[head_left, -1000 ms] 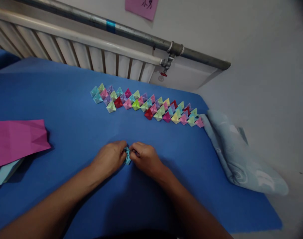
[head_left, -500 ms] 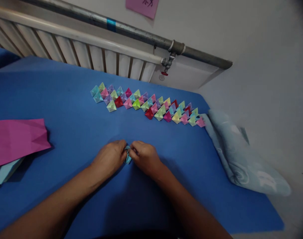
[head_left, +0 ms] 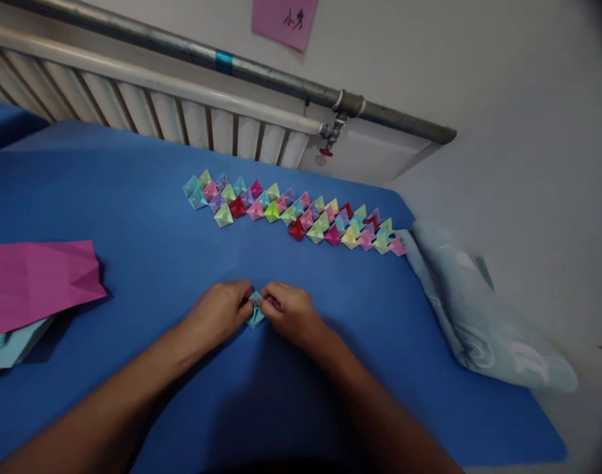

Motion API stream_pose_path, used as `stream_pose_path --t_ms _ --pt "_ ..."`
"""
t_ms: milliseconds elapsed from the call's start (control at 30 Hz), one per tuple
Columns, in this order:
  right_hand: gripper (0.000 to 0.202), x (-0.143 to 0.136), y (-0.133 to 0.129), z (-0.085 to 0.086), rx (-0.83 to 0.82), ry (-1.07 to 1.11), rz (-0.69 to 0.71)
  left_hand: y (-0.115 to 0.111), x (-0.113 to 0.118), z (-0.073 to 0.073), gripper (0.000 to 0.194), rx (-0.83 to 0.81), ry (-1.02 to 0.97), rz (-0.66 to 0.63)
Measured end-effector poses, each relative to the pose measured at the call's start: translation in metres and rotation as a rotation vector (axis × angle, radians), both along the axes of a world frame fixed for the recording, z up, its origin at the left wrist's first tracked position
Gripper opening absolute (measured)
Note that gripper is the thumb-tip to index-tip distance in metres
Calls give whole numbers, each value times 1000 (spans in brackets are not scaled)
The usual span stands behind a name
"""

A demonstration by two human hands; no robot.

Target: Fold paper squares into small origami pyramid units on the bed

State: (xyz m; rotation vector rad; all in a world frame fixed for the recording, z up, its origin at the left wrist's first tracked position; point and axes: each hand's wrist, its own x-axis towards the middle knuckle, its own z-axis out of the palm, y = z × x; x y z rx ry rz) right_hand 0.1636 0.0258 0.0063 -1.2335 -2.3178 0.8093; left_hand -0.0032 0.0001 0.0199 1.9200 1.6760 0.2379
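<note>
A small light-blue folded paper piece (head_left: 256, 316) lies between my two hands, just above or on the blue surface. My left hand (head_left: 225, 304) pinches its left edge between thumb and fingers. From the other side my right hand (head_left: 290, 309) grips the right edge in the same way, with its fingers curled. The paper has a diamond outline with a fold line down its middle. Parts of it are hidden behind my fingertips. Beyond my hands stand several rows of small folded paper pieces (head_left: 272, 212) in many colours.
A stack of paper with a magenta sheet (head_left: 39, 280) on top lies at the left. At the right edge is a folded pale blue cloth (head_left: 471, 316). Behind the blue surface (head_left: 147, 197) run a white radiator (head_left: 172, 118) and a metal pipe (head_left: 281, 82) with a red-handled valve.
The light-blue paper has spread from a narrow, partly closed shape into a wider diamond between my fingers. Both hands stay nearly in place. The view has tilted slightly upward.
</note>
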Motion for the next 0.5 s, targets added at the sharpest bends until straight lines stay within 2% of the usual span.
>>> stream_pose_path --t_ms 100,233,500 --pt "9 4 0 3 -104 124 -60 0 -5 5 11 -54 -123 7" --pt "11 5 -1 1 -95 112 -51 0 -4 9 11 -37 -174 45" --pt "17 6 -1 -1 -14 86 7 -2 3 -5 15 179 -234 -15"
